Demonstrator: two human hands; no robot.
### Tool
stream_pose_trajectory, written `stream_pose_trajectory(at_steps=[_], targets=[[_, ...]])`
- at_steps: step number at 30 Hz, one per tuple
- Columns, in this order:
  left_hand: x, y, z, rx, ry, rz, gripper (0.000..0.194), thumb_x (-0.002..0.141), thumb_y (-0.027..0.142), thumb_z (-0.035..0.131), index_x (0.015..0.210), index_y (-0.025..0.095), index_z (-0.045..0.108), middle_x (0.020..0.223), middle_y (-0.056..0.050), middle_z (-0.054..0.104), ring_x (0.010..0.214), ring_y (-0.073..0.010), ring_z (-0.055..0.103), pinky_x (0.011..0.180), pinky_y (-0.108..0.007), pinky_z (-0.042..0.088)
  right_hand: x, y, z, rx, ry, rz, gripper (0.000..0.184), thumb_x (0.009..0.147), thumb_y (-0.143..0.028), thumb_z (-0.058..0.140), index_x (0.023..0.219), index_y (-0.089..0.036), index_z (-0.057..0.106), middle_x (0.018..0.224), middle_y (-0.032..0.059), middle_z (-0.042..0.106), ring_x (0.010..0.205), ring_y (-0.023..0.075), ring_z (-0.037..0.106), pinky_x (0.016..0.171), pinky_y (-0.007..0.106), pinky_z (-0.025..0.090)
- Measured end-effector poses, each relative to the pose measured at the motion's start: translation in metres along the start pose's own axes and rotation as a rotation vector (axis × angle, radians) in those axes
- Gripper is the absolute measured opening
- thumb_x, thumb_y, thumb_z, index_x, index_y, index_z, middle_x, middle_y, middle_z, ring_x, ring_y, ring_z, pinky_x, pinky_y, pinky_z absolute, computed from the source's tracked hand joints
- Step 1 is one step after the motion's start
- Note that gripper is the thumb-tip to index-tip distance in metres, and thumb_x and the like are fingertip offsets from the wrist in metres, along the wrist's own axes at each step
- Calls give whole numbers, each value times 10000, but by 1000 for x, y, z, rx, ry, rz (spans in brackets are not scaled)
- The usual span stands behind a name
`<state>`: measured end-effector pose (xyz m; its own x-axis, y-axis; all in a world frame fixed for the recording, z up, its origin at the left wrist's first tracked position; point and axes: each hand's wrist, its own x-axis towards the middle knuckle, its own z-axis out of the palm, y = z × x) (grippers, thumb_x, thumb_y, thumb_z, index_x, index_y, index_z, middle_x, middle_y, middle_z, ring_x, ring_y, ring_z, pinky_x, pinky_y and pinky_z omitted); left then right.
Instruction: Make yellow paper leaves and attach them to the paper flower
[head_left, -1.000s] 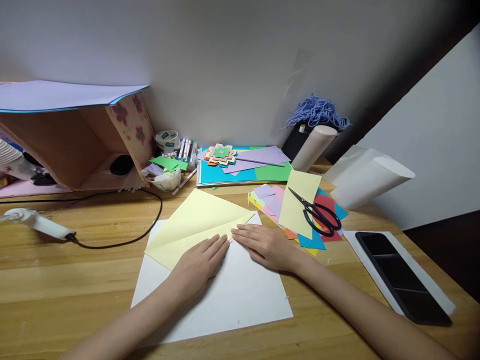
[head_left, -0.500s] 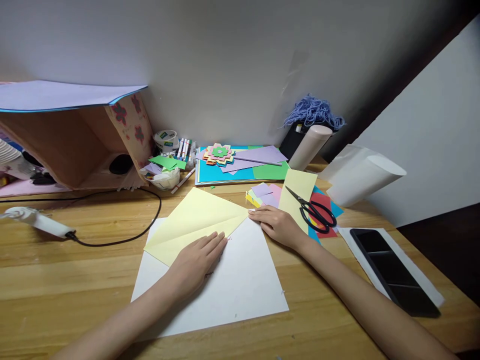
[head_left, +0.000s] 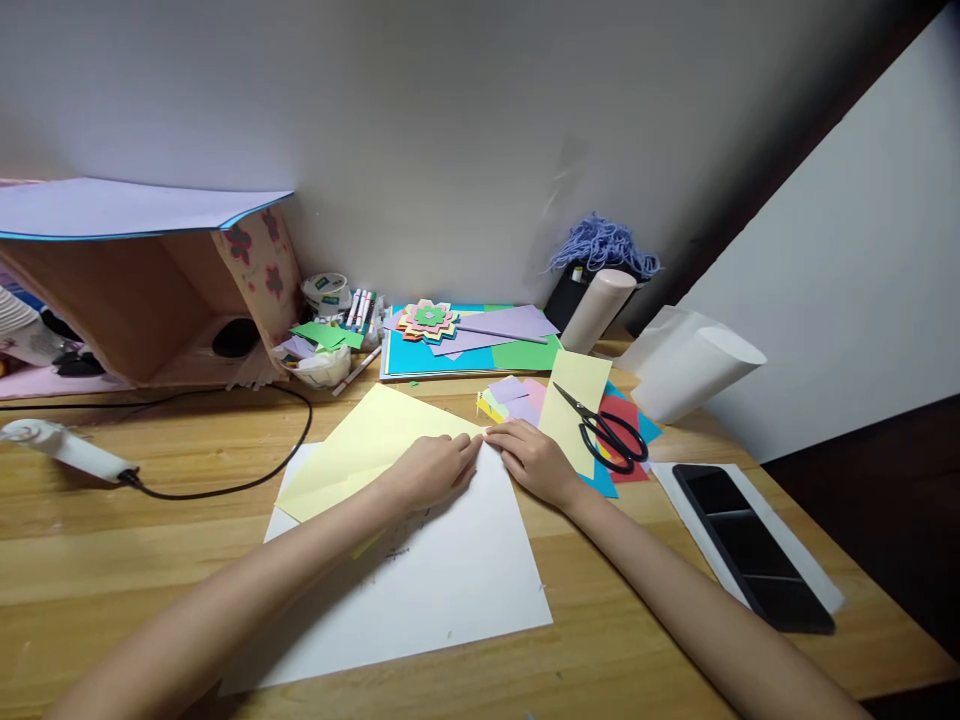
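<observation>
A creased sheet of pale yellow paper (head_left: 352,430) lies at a slant over a white sheet (head_left: 465,570) on the wooden table. My left hand (head_left: 435,470) is at the yellow paper's right end, its fingers bent and closed on the lower edge near the corner. From the other side, my right hand (head_left: 534,462) meets it there, fingers drawn together on the corner tip. The two hands' fingertips nearly touch. My left forearm hides part of the yellow paper's lower edge. To the right of my right hand, black-handled scissors (head_left: 611,435) rest on coloured paper pieces.
A white glue gun (head_left: 67,450) with a black cable lies left, before a cardboard box (head_left: 259,270). Behind are a layered paper flower (head_left: 430,318), coloured sheets (head_left: 450,358) and a tub of scraps (head_left: 326,368). A phone (head_left: 754,550) and rolled white paper (head_left: 697,375) are right.
My left hand has slid right along the yellow paper's lower edge to the corner, its fingers now bent. My right hand stays at that corner. The camera view has shifted slightly.
</observation>
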<state>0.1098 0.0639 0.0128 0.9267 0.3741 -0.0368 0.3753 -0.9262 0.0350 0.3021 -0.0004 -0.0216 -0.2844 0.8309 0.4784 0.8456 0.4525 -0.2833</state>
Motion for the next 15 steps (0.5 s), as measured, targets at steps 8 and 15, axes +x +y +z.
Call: stream_pose_trajectory(at_steps=[8, 15], targets=[[-2, 1, 1, 46, 31, 32, 371, 919, 282, 233, 1219, 132, 391, 884, -81, 571, 712, -204, 585, 572, -317, 445, 1, 0, 1, -32, 14, -17, 286, 848, -93, 417, 1037, -189, 608, 996, 79, 659, 930, 205, 596, 815, 384, 528], [-2, 0, -1, 45, 13, 48, 337, 902, 299, 278, 1169, 137, 405, 914, -79, 570, 746, -200, 575, 589, -313, 446, 2, -2, 2, -191, -46, -51, 224, 875, -116, 432, 1004, -132, 614, 972, 110, 668, 895, 212, 599, 764, 352, 536]])
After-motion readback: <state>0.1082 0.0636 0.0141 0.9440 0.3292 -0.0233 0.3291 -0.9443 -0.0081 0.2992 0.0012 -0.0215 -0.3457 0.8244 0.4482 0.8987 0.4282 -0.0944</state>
